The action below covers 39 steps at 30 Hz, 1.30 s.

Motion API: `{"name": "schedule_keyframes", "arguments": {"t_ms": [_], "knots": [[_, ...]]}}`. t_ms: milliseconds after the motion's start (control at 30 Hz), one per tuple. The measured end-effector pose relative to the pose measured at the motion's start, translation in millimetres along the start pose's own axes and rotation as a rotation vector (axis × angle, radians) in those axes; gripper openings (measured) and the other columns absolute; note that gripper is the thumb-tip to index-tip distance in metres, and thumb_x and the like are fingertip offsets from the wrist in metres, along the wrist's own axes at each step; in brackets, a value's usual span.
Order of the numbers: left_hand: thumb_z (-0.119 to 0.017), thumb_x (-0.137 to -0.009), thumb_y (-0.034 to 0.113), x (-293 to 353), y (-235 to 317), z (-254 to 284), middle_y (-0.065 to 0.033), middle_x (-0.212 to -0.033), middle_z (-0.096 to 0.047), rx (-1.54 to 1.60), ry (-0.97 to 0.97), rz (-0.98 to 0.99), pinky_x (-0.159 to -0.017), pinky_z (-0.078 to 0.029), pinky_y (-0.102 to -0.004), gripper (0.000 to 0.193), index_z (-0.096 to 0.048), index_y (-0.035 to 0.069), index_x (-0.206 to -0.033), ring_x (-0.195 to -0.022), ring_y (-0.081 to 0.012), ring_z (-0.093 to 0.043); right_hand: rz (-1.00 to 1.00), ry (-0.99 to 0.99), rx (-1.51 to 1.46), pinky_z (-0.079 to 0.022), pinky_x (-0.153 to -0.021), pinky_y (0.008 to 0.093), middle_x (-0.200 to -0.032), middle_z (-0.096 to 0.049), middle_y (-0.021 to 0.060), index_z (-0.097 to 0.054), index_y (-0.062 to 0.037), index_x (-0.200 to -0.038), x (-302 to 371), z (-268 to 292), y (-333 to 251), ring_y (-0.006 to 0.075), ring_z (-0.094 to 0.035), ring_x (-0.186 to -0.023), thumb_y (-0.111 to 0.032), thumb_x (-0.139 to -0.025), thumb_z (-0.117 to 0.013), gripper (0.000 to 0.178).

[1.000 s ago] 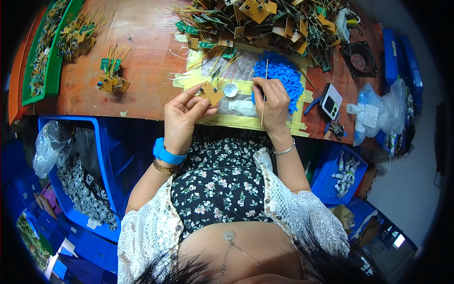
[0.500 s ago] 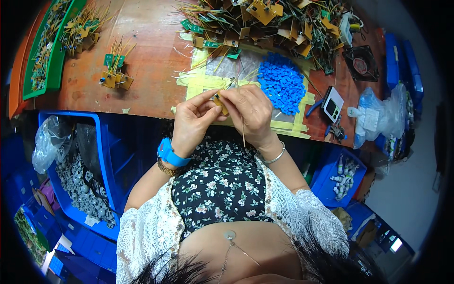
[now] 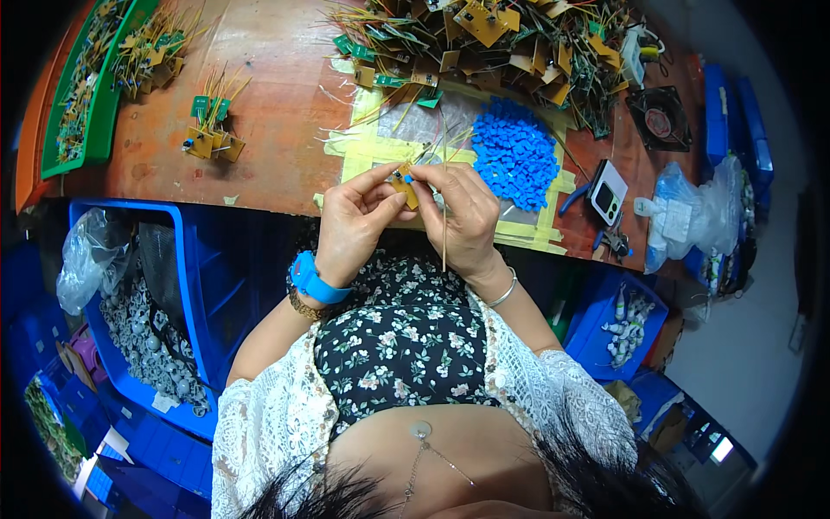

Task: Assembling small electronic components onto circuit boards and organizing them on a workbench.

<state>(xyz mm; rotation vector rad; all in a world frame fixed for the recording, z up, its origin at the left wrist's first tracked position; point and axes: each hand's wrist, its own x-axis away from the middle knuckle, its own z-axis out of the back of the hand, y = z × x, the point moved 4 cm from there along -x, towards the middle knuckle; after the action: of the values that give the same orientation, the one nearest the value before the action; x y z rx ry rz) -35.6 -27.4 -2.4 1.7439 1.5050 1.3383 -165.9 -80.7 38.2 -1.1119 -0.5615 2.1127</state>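
Note:
My left hand [image 3: 356, 214] is closed on a small yellow-brown circuit board [image 3: 408, 195], pinched between thumb and fingers above the table's near edge. At the board's upper part sits a small blue piece [image 3: 409, 179], and the fingertips of my right hand [image 3: 469, 212] touch it. A thin wooden stick [image 3: 444, 244] is also tucked in my right hand, standing nearly upright across the palm. Thin wires rise behind the board. Just beyond my right hand lies a heap of small blue plastic pieces [image 3: 514, 156] on the taped sheet [image 3: 370, 157].
A large pile of wired boards [image 3: 519, 52] fills the far side. To the left stand a small board cluster [image 3: 213, 143] and a green tray [image 3: 99, 130]. A phone [image 3: 607, 192], pliers [image 3: 616, 242] and a fan [image 3: 660, 117] lie right. Blue bins [image 3: 186, 285] are below the table.
My right fingertips have shifted slightly on the board, and the blue piece there now shows. The stick has swung more upright. My left hand keeps its grip.

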Motion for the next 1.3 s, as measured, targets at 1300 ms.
{"name": "schedule_keyframes", "arguments": {"t_ms": [1300], "knots": [[-0.065,-0.090,0.013,4,114,181,-0.0108,-0.091,-0.066,-1.136,0.951,-0.688,-0.070,-0.050,-0.0318,0.021,-0.070,0.002,-0.107,-0.082,-0.0198,-0.062,-0.020,0.051,-0.080,-0.049,-0.059,0.0269,-0.093,-0.070,0.0097,-0.068,-0.0035,-0.102,1,3,-2,0.0195,-0.064,-0.077,0.006,-0.076,-0.073,0.029]]}}
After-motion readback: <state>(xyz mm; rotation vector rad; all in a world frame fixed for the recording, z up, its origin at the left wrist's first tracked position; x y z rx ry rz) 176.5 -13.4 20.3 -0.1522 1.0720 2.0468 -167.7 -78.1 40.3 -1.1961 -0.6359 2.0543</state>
